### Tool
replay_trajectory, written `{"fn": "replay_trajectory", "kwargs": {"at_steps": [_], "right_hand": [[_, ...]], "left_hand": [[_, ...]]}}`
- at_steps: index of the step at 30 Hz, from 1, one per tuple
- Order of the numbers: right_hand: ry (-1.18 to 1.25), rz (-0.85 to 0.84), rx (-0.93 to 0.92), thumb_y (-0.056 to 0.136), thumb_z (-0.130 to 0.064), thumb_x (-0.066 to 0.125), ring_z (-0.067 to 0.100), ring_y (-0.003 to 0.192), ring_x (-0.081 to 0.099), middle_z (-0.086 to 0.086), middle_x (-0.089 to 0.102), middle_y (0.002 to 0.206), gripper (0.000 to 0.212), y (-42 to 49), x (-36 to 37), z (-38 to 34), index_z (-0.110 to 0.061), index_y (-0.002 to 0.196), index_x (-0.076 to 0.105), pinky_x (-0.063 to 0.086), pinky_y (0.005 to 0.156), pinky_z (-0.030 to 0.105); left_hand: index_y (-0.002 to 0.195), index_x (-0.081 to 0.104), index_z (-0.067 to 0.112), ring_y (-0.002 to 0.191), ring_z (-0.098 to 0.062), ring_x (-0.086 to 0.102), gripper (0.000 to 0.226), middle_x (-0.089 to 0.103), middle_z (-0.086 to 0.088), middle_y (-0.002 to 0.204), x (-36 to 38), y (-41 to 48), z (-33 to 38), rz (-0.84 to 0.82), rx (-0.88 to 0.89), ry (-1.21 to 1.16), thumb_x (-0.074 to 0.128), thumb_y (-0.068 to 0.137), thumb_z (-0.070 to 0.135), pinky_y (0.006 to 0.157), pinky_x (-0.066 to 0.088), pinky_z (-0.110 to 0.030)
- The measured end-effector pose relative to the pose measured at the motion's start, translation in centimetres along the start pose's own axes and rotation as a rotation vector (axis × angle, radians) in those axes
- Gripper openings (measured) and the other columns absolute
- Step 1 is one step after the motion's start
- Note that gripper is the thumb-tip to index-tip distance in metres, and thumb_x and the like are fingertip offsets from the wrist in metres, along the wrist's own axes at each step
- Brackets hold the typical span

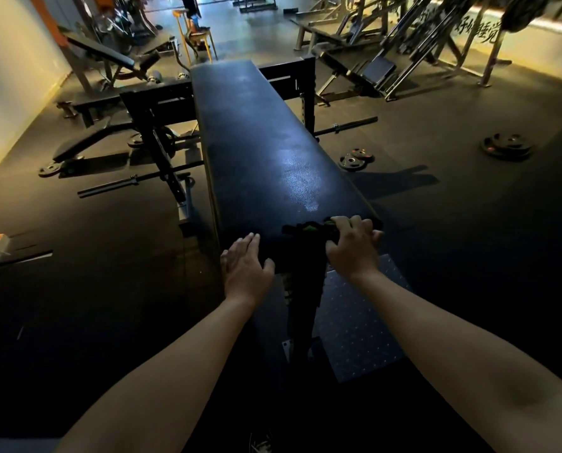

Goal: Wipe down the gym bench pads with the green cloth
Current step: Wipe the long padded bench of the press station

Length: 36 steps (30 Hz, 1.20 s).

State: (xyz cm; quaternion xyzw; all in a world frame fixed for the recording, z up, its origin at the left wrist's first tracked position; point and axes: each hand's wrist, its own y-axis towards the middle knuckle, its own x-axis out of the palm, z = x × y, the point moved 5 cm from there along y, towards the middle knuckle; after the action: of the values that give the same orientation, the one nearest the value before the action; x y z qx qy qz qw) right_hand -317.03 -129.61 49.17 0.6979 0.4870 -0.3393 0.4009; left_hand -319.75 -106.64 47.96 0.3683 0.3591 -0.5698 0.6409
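a: where's the left hand [248, 266]?
b: palm down, fingers straight and together, thumb spread to the right.
a: and the right hand [351, 246]?
b: further forward, fingers curled over the green cloth [309, 228], knuckles up.
a: the arms?
b: both forearms bare, stretched forward, wide apart near the body, closer at the wrists.

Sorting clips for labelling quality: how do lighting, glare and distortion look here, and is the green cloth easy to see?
Head view: dim overall, the near floor almost black; a pale glare patch on the bench pad beyond the hands; wide-angle bending curves the far machines; the green cloth under the right hand shows only small green flecks; the left hand is plainly lit.
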Motion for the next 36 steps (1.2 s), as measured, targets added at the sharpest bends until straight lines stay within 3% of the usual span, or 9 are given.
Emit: {"fn": "replay_trajectory", "kwargs": {"at_steps": [4,10,13,18,22,27,31,34,36], "right_hand": [[0.053,-0.137,-0.256,0.083,-0.039,0.056,0.031,0.122,0.04,0.006,0.048,0.133,0.052,-0.3,1.8,-7.1,-0.031,0.134,0.054,0.029,0.101,0.042],[-0.064,-0.302,-0.588,0.091,-0.017,0.052,0.03,0.129,0.037,0.003,0.045,0.142,0.048,0.2,3.6,-9.8,-0.026,0.138,0.056,0.033,0.103,0.039],[-0.089,-0.247,-0.519,0.093,-0.012,0.049,0.035,0.118,0.043,0.006,0.052,0.133,0.041,2.7,2.5,-7.0,-0.023,0.13,0.064,0.039,0.1,0.039],[-0.182,-0.162,-0.116,0.089,-0.006,0.043,0.035,0.114,0.039,0.01,0.045,0.128,0.046,7.1,0.4,-0.1,-0.021,0.129,0.06,0.038,0.099,0.039],[-0.129,-0.112,0.008,0.09,-0.008,0.043,0.038,0.113,0.041,0.017,0.045,0.128,0.043,7.6,1.4,-1.7,-0.017,0.127,0.063,0.032,0.101,0.035],[0.071,-0.229,-0.185,0.092,-0.005,0.046,0.038,0.112,0.046,0.017,0.053,0.13,0.044,6.9,5.2,-9.3,-0.02,0.129,0.065,0.032,0.099,0.028],[0.178,-0.408,-0.373,0.086,-0.002,0.055,0.039,0.096,0.06,0.02,0.065,0.11,0.04,7.2,6.7,-13.1,-0.015,0.121,0.071,0.04,0.09,0.025],[0.05,-0.397,-0.476,0.088,-0.006,0.055,0.035,0.103,0.051,0.013,0.062,0.114,0.041,8.4,6.6,-11.4,-0.021,0.123,0.07,0.038,0.095,0.032],[-0.097,-0.293,-0.404,0.091,-0.012,0.052,0.036,0.11,0.046,0.009,0.056,0.12,0.038,10.3,5.5,-8.9,-0.027,0.123,0.069,0.036,0.098,0.036]], "left_hand": [[0.149,0.044,0.017,0.146,-0.02,0.026,0.06,0.038,-0.001,0.156,-0.9,1.1,0.3,0.037,-0.052,-0.064,0.052,0.095,0.042,0.119,0.013,-0.037],[0.159,0.024,0.023,0.145,-0.018,0.01,0.067,0.009,0.005,0.168,-0.3,1.8,0.1,-0.079,-0.08,0.002,0.04,0.096,0.042,0.119,0.006,-0.041],[0.16,0.021,0.027,0.141,-0.016,0.008,0.065,0.008,0.01,0.168,-0.2,2.1,0.2,-0.106,-0.089,0.022,0.039,0.099,0.041,0.118,0.005,-0.042],[0.156,0.029,0.029,0.137,-0.018,0.014,0.06,0.018,0.013,0.163,-0.9,3.0,0.0,-0.093,-0.082,0.001,0.043,0.099,0.042,0.114,0.013,-0.039],[0.148,0.042,0.024,0.132,-0.021,0.024,0.051,0.034,0.005,0.15,-1.5,5.1,0.2,-0.024,-0.074,-0.022,0.047,0.1,0.04,0.11,0.02,-0.042],[0.156,0.028,0.023,0.148,-0.026,0.005,0.064,0.013,-0.004,0.165,-1.3,8.1,0.0,-0.091,-0.109,0.037,0.045,0.098,0.044,0.116,0.008,-0.048],[0.159,0.019,0.023,0.149,-0.027,0.001,0.065,0.004,-0.006,0.167,-0.5,8.7,-0.5,-0.105,-0.081,0.114,0.037,0.1,0.046,0.12,0.005,-0.055],[0.159,0.016,0.023,0.149,-0.028,0.0,0.067,0.002,-0.006,0.167,-0.2,9.0,-0.6,-0.125,-0.083,0.112,0.035,0.099,0.046,0.119,0.0,-0.056],[0.16,0.016,0.023,0.149,-0.027,-0.001,0.069,0.002,-0.007,0.167,-0.2,8.9,-0.6,-0.13,-0.081,0.11,0.035,0.098,0.047,0.118,-0.002,-0.057]]}}
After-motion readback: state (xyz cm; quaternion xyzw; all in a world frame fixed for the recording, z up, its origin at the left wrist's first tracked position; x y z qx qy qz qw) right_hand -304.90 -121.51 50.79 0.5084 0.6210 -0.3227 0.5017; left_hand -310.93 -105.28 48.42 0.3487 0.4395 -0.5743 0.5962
